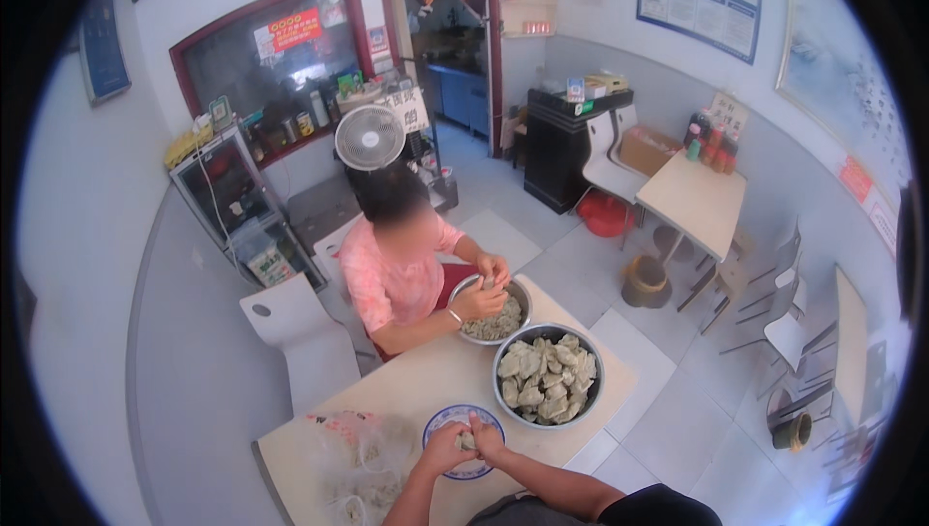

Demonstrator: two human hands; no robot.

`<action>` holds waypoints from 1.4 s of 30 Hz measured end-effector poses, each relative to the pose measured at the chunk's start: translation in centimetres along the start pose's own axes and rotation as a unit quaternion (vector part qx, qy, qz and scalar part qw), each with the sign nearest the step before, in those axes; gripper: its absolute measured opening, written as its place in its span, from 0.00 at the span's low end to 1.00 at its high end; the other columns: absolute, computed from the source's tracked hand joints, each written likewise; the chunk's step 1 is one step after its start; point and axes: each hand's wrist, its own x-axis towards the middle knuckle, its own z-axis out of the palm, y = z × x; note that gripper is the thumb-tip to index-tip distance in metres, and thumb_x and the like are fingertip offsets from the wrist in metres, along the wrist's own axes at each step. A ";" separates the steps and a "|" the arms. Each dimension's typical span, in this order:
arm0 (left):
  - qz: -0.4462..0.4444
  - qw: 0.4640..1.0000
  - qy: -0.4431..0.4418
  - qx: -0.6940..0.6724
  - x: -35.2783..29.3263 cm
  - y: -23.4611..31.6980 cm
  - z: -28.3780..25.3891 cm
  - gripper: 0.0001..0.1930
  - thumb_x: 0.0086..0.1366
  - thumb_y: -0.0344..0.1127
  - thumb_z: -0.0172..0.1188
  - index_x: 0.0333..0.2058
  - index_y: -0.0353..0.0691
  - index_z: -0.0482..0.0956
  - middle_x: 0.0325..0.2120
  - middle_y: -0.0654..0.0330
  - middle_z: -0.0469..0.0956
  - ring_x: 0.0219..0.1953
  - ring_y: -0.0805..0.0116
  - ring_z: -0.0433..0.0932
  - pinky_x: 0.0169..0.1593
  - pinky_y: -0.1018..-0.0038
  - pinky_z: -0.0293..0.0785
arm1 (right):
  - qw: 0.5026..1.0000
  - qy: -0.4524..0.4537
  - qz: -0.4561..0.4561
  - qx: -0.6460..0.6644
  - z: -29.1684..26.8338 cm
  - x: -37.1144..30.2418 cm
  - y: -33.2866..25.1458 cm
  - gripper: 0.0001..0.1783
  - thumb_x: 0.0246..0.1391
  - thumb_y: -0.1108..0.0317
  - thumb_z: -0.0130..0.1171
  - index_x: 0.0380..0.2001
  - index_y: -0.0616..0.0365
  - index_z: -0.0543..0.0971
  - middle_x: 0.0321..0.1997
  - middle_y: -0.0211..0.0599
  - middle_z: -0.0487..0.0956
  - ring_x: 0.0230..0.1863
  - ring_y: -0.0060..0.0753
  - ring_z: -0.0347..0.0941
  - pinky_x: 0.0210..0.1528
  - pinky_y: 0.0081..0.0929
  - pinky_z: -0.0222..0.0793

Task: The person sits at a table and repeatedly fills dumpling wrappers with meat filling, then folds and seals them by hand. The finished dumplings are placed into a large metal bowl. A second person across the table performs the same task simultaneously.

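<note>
My left hand (446, 449) and my right hand (487, 437) meet over a blue-rimmed plate (440, 421) at the near edge of the table (416, 386), pinching a small pale dumpling (466, 441) between them. Just beyond stands a large metal bowl (548, 375) heaped with folded dumplings. A second metal bowl (494, 315) with greenish filling sits further back. A person in a pink shirt (397, 270) sits across the table, both hands over that far bowl.
Clear plastic bags (360, 458) lie on the table left of my hands. A white chair (295, 332) stands at the left. A fan (370, 137), a glass-door cooler (242, 207), another table (695, 199) and chairs (789, 318) fill the room.
</note>
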 end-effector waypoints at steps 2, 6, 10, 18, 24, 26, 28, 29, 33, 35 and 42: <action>0.014 0.999 0.018 0.025 0.6 0.3 0.0 0.20 0.41 0.40 0.70 0.34 0.39 0.77 0.33 0.53 0.77 0.38 0.53 0.77 0.43 0.65 0.73 | 0.997 0.033 -0.042 -0.051 -0.1 1.3 0.3 0.41 0.59 0.32 0.36 0.28 0.64 0.78 0.20 0.43 0.75 0.14 0.33 0.68 0.17 0.31 0.63; -0.017 0.991 0.127 0.043 0.8 1.3 1.4 0.17 0.39 0.40 0.69 0.28 0.39 0.77 0.27 0.53 0.78 0.33 0.52 0.78 0.38 0.63 0.74 | 0.997 0.066 -0.008 0.040 0.6 1.6 -0.5 0.38 0.61 0.35 0.38 0.23 0.62 0.76 0.16 0.40 0.73 0.13 0.31 0.66 0.15 0.30 0.60; -0.070 0.973 0.220 0.003 1.8 0.4 2.5 0.16 0.39 0.40 0.68 0.28 0.39 0.78 0.24 0.52 0.78 0.29 0.52 0.78 0.35 0.63 0.73 | 0.986 -0.105 0.021 0.125 -0.7 1.5 -1.4 0.30 0.61 0.39 0.42 0.18 0.53 0.71 0.13 0.30 0.67 0.10 0.22 0.57 0.12 0.24 0.48; -0.005 0.980 0.193 0.045 1.1 -0.2 1.9 0.16 0.40 0.41 0.67 0.30 0.41 0.79 0.28 0.52 0.79 0.31 0.52 0.78 0.37 0.61 0.74 | 0.968 -0.110 0.023 0.223 0.4 0.3 -1.2 0.18 0.58 0.50 0.53 0.23 0.50 0.74 0.17 0.27 0.68 0.11 0.22 0.59 0.11 0.19 0.48; 0.106 0.978 0.095 0.154 1.7 2.2 1.7 0.18 0.42 0.39 0.68 0.33 0.42 0.76 0.30 0.53 0.76 0.34 0.52 0.76 0.38 0.60 0.73 | 0.996 -0.069 -0.038 0.051 -2.0 8.0 6.9 0.09 0.51 0.62 0.57 0.33 0.53 0.79 0.33 0.34 0.78 0.35 0.35 0.75 0.29 0.33 0.71; 0.106 0.973 0.079 0.190 0.6 2.3 1.1 0.17 0.42 0.39 0.68 0.32 0.42 0.76 0.29 0.55 0.76 0.34 0.53 0.76 0.37 0.61 0.73 | 0.991 -0.107 -0.025 0.071 -0.9 7.8 7.3 0.10 0.50 0.66 0.56 0.37 0.53 0.79 0.37 0.36 0.80 0.41 0.38 0.77 0.37 0.35 0.76; 0.115 0.969 0.079 0.205 0.5 2.4 0.4 0.16 0.41 0.37 0.67 0.32 0.43 0.76 0.29 0.55 0.76 0.34 0.53 0.76 0.36 0.61 0.73 | 0.984 -0.120 -0.058 0.121 -0.2 6.5 6.1 0.10 0.50 0.68 0.56 0.38 0.55 0.78 0.37 0.36 0.79 0.39 0.34 0.77 0.37 0.32 0.76; 0.132 0.968 0.082 0.199 1.3 2.8 0.8 0.16 0.41 0.36 0.67 0.32 0.43 0.76 0.29 0.55 0.77 0.34 0.52 0.76 0.35 0.62 0.73 | 0.980 -0.111 -0.117 0.120 -1.3 7.4 6.7 0.10 0.48 0.69 0.57 0.36 0.56 0.78 0.36 0.36 0.78 0.36 0.32 0.77 0.33 0.30 0.75; 0.031 0.958 0.279 0.056 0.7 0.9 1.6 0.13 0.42 0.31 0.64 0.30 0.41 0.75 0.25 0.56 0.76 0.29 0.57 0.76 0.34 0.66 0.72 | 0.923 -0.163 0.036 0.347 1.5 3.2 0.0 0.09 0.51 0.68 0.58 0.37 0.56 0.77 0.34 0.36 0.78 0.34 0.29 0.77 0.28 0.26 0.74; -0.052 0.943 0.322 -0.059 2.0 2.3 1.9 0.11 0.44 0.29 0.62 0.29 0.39 0.73 0.22 0.59 0.74 0.26 0.63 0.74 0.33 0.69 0.71 | 0.921 -0.186 -0.010 0.343 1.0 3.8 -1.1 0.10 0.53 0.66 0.57 0.38 0.55 0.77 0.32 0.33 0.77 0.31 0.28 0.76 0.25 0.24 0.73; -0.193 0.768 0.423 -0.440 2.6 1.8 3.2 0.10 0.50 0.26 0.57 0.32 0.37 0.70 0.30 0.60 0.72 0.31 0.69 0.72 0.34 0.75 0.70 | 0.925 -0.127 0.002 0.358 1.3 -0.1 -4.9 0.06 0.57 0.64 0.55 0.33 0.54 0.75 0.23 0.29 0.73 0.15 0.20 0.64 0.11 0.20 0.55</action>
